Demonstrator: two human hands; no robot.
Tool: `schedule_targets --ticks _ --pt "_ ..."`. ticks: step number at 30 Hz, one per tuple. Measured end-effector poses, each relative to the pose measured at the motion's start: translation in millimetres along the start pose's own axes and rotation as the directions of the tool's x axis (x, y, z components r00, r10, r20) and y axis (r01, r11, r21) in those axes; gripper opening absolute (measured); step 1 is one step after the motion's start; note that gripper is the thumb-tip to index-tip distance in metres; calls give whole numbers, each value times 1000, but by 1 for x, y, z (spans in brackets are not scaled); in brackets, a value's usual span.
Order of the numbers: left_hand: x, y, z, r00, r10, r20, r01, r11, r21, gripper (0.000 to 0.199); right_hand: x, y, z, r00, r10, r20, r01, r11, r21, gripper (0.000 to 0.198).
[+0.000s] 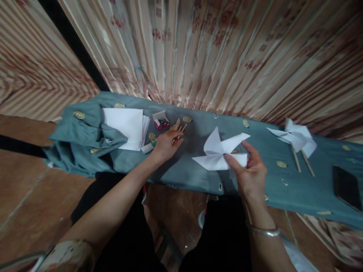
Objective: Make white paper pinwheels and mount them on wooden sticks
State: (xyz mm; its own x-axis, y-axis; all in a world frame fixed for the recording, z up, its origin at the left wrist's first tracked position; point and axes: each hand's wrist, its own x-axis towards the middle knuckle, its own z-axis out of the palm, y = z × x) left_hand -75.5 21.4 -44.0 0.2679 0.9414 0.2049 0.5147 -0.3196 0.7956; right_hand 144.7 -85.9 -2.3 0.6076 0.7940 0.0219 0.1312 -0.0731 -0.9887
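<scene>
A white paper pinwheel (pixel 214 151) with folded blades is pinched near its centre by my right hand (pixel 252 170), thumb in front and fingers behind. My left hand (pixel 166 145) is at a small bunch of thin wooden sticks (pixel 176 124), its fingers closed around the near end of a stick. The fingertips partly cover the sticks. Beside the left wrist lies a white tube with a green band (pixel 148 147), partly hidden by the hand. Just behind stands an open red and white box (pixel 161 120) of small dark shiny pieces, perhaps pins.
A stack of white paper sheets (pixel 127 124) lies at the left on the teal cloth (pixel 193 177), partly under a cloth fold. Finished-looking pinwheels on sticks (pixel 297 138) lie to the right, near a dark phone (pixel 346 187). A pleated curtain (pixel 181 56) hangs behind the narrow surface.
</scene>
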Motion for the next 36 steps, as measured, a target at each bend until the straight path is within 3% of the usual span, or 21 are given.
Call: schedule_targets --ticks 2,5,9,13,16,18,20,23,26,31,36 --pt "8 -1 2 994 80 70 -96 958 270 26 -2 0 -6 1000 14 6 -14 1000 -11 84" --pt "15 3 6 981 94 172 -167 858 486 27 -4 -2 -11 999 34 1 -34 999 -9 85" --pt "20 8 8 984 21 178 -122 810 574 31 -7 -6 -16 999 37 8 -37 999 -17 83" --pt "22 8 12 990 -38 138 -47 825 563 35 -14 -12 -17 999 -1 54 1 1000 -4 81" --pt "19 10 16 995 17 103 -58 912 406 35 -24 -16 -17 994 -48 99 49 999 -6 79" --pt "16 15 20 994 56 89 -73 979 192 32 -31 -18 -18 989 -64 131 68 997 -27 77" --pt "12 22 24 996 19 85 -12 997 -80 28 -37 -20 -18 985 -86 150 94 994 -46 75" --pt "5 34 28 984 -96 152 153 888 -433 24 -43 -21 -18 976 -162 143 174 982 -78 71" --pt "-5 45 26 953 -163 255 292 715 -635 27 -43 -22 -18 972 -191 137 203 977 -73 74" --pt "-21 56 22 901 -261 346 434 556 -709 33 -31 -24 -19 987 -55 148 47 997 57 90" --pt "-26 62 21 901 -228 370 434 513 -741 30 -22 -23 -22 991 19 132 -35 992 120 98"
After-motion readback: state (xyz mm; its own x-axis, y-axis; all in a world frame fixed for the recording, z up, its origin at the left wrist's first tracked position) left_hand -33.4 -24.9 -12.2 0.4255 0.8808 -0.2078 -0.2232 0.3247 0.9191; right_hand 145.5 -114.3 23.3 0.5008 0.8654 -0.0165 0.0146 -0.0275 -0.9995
